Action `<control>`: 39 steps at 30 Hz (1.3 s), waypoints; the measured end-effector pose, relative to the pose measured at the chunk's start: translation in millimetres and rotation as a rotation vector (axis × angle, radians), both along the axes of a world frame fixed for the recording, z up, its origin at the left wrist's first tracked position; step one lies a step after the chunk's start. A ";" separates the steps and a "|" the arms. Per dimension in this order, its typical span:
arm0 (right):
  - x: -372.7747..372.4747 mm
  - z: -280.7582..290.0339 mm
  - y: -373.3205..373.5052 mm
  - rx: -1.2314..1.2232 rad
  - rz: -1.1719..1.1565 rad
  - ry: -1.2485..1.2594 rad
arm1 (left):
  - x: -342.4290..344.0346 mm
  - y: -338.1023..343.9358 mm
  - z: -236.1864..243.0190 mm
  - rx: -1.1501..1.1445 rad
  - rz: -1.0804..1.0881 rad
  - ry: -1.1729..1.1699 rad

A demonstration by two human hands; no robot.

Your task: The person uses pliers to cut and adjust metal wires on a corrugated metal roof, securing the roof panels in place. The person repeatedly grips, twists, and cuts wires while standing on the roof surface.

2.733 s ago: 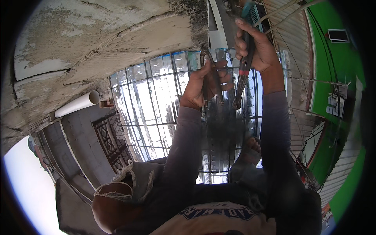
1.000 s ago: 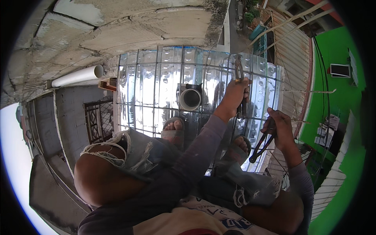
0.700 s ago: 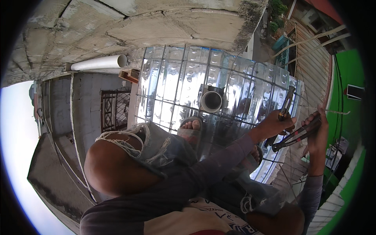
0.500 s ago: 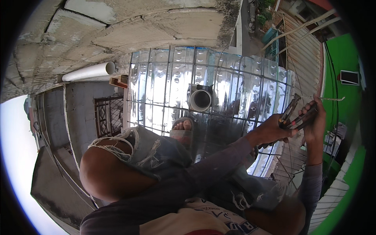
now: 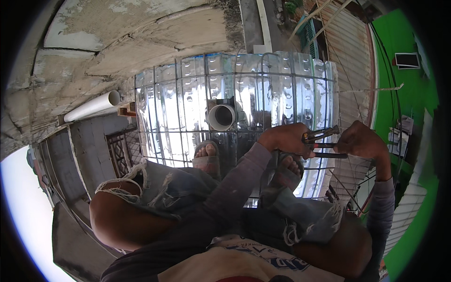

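Note:
My left hand (image 5: 285,138) is closed around a pair of pliers (image 5: 321,135) with dark handles marked orange; their metal jaws point right. Just below them, a second dark two-handled tool (image 5: 329,155) with a red mark spans the gap between my hands. My right hand (image 5: 361,141) has its fingers curled around the right ends of those handles. The head of this second tool is hidden, so its exact kind is unclear. Both hands are over the right part of a wire mesh (image 5: 249,75) laid on shiny ribbed metal sheeting (image 5: 188,91).
An upright white pipe end (image 5: 221,117) rises through the mesh, beyond my sandalled feet (image 5: 206,157). Another white pipe (image 5: 94,107) juts from the block wall (image 5: 141,33) at left. A thin rod (image 5: 371,89) sticks out at right, over a rusty corrugated roof (image 5: 347,51).
Both hands have come lower and left in the view, and the tools have turned from slanting upward to nearly level. The whole view has also shifted, bringing my right foot into sight.

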State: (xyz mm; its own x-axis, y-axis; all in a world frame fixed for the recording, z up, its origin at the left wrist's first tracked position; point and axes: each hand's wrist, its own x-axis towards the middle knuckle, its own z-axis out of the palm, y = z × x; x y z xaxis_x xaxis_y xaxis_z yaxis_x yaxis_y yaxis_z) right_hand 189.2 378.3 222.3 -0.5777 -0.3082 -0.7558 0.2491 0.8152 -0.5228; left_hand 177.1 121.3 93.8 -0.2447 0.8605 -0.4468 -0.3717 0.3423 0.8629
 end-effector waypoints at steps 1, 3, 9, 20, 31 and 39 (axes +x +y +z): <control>0.3 1.4 -9.8 0.023 0.110 -0.060 | 1.1 0.7 1.1 0.006 -0.050 0.005; 5.0 -8.8 -11.6 0.050 0.294 -0.125 | 5.8 -1.4 -1.7 0.002 -0.097 0.016; 21.6 -18.5 -10.5 -0.209 -0.112 -0.495 | 3.3 -9.9 -13.2 -0.050 -0.015 -0.006; 47.4 -25.6 -32.5 -0.378 -0.121 -0.316 | -26.0 -31.7 19.9 0.005 0.393 -0.231; -34.0 -25.1 -107.3 -0.140 -0.193 0.384 | -49.3 -128.7 3.4 -0.020 1.666 -0.385; -109.0 -34.5 -176.6 -0.006 0.127 0.652 | -35.5 -144.2 -28.8 -0.093 1.664 -0.492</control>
State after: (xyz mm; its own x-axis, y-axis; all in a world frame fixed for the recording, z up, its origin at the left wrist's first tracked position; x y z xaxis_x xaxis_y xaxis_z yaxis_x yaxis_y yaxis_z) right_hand 80.2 201.6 187.8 -0.8752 -0.4066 -0.2621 -0.2171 0.8142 -0.5384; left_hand 141.6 -22.9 65.0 -0.6061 -0.1807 -0.7746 -0.5492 -0.6094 0.5718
